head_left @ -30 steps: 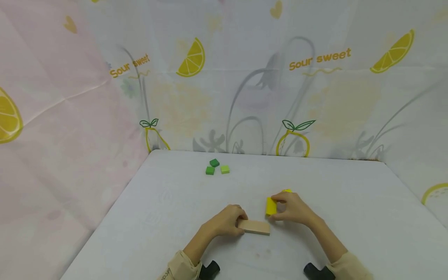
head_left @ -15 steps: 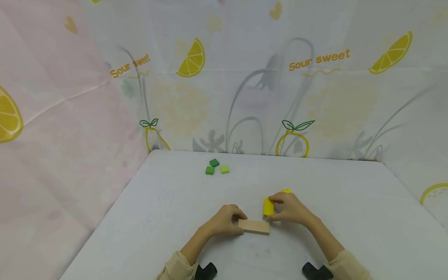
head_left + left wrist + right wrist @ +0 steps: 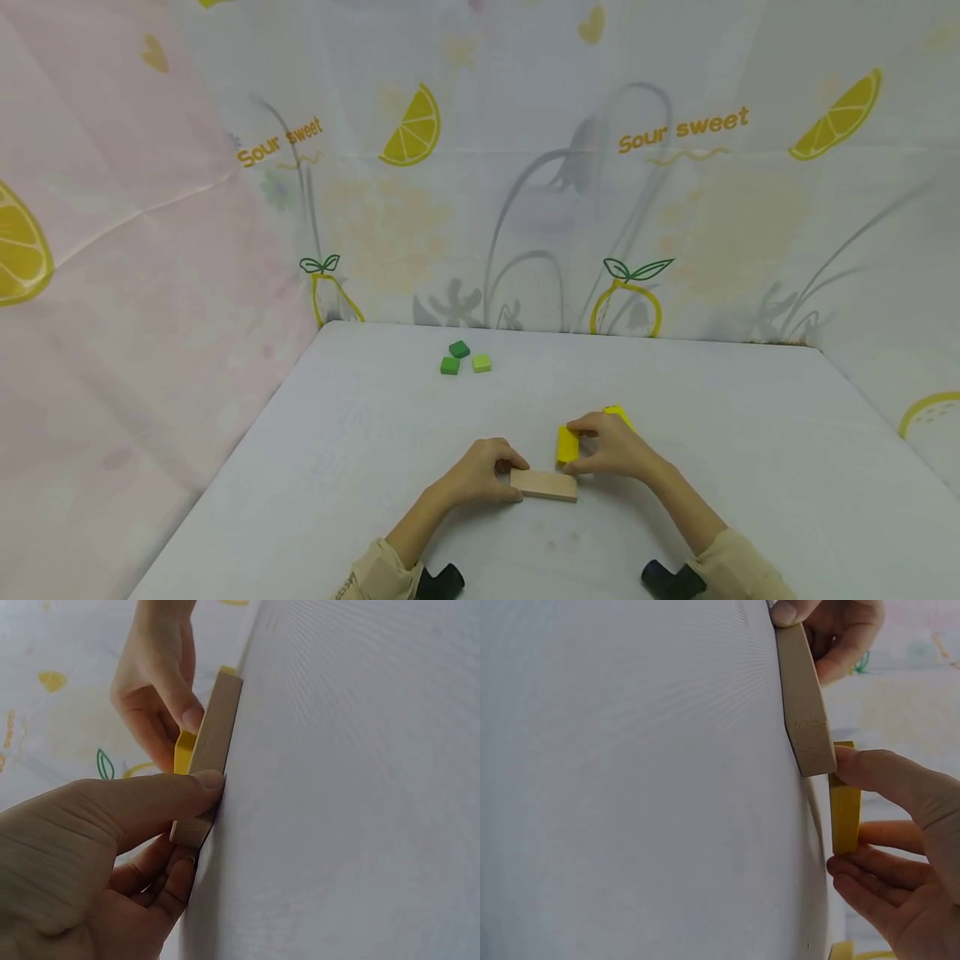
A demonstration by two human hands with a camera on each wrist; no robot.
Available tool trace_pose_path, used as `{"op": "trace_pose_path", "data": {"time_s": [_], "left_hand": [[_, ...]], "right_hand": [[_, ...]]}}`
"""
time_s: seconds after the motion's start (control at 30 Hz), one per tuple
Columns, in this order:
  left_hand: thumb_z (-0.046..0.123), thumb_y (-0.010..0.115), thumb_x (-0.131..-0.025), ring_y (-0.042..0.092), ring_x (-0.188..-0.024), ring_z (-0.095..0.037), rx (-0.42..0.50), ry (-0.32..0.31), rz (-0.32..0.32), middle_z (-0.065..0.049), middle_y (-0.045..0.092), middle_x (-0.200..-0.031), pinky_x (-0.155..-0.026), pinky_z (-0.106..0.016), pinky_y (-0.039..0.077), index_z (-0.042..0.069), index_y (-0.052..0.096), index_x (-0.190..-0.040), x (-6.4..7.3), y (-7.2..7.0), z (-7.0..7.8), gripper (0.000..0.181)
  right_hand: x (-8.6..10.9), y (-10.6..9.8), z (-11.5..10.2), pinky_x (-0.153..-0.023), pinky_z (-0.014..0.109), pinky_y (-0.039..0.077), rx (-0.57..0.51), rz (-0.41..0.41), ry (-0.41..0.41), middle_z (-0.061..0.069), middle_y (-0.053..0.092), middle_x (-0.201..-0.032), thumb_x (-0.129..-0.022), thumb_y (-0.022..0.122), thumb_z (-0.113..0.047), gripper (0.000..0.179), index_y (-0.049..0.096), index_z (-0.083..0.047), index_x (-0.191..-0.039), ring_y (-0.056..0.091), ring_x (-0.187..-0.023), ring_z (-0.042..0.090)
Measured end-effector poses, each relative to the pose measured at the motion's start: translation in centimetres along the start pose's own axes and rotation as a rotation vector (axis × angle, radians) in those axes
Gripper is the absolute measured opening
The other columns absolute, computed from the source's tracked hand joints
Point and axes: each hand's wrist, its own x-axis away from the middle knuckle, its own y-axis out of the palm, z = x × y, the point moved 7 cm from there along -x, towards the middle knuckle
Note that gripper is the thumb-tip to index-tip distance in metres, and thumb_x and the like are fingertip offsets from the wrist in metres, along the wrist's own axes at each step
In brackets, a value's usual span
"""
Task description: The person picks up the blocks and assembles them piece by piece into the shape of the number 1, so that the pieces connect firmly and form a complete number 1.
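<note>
My left hand [image 3: 483,473] grips the left end of a plain wooden block [image 3: 546,485], thumb on the near side and fingers behind. The block lies flat on the white table, long side running left to right. Just beyond its right end, my right hand [image 3: 617,448] pinches a yellow block [image 3: 567,446] between thumb and fingers. In the right wrist view the yellow block [image 3: 845,817] sits close behind the wooden block [image 3: 804,705], with the right thumb right at the wooden block's end. A second yellow block [image 3: 618,415] lies behind the right hand, partly hidden by it.
Toward the back of the white table [image 3: 360,425] lie a dark green block [image 3: 460,349], a green block [image 3: 450,366] and a light green block [image 3: 482,363]. A printed cloth [image 3: 495,167] hangs behind the table. Black devices [image 3: 672,581] are at both wrists.
My right hand has moved a little to the left with the yellow block, bringing it behind the wooden block's right end. More of the second yellow block shows. The left hand stays nearly still.
</note>
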Motion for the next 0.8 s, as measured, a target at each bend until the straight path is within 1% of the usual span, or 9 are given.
{"op": "trace_pose_path", "data": {"time_s": [0.17, 0.4, 0.8], "left_hand": [[0.003, 0.08, -0.069, 0.052, -0.079, -0.006, -0.008, 0.003, 0.005, -0.003, 0.064, -0.089, -0.072, -0.019, 0.046, 0.0, 0.071, -0.098, 0.05, -0.11, 0.12, 0.031], [0.003, 0.08, -0.068, 0.052, -0.078, -0.005, -0.004, 0.009, 0.011, -0.004, 0.065, -0.088, -0.071, -0.018, 0.046, 0.0, 0.072, -0.097, 0.16, -0.16, 0.17, 0.031], [0.004, 0.08, -0.068, 0.053, -0.078, -0.005, -0.01, 0.013, 0.004, -0.004, 0.066, -0.089, -0.071, -0.018, 0.046, 0.0, 0.071, -0.098, 0.12, -0.13, 0.21, 0.031]], "right_hand": [[-0.36, 0.39, -0.07, -0.085, 0.041, 0.05, 0.016, -0.019, 0.0, 0.019, 0.065, -0.108, -0.068, 0.082, -0.028, 0.06, 0.062, 0.01, -0.111, 0.062, -0.098, 0.031], [-0.71, 0.64, -0.49, -0.083, 0.04, 0.051, 0.026, -0.021, -0.035, 0.018, 0.066, -0.105, -0.068, 0.082, -0.027, 0.059, 0.063, 0.011, -0.109, 0.062, -0.096, 0.03], [-1.06, 0.91, -0.95, -0.082, 0.039, 0.052, 0.029, -0.026, -0.054, 0.018, 0.066, -0.104, -0.069, 0.082, -0.027, 0.059, 0.063, 0.01, -0.109, 0.062, -0.095, 0.03]]}}
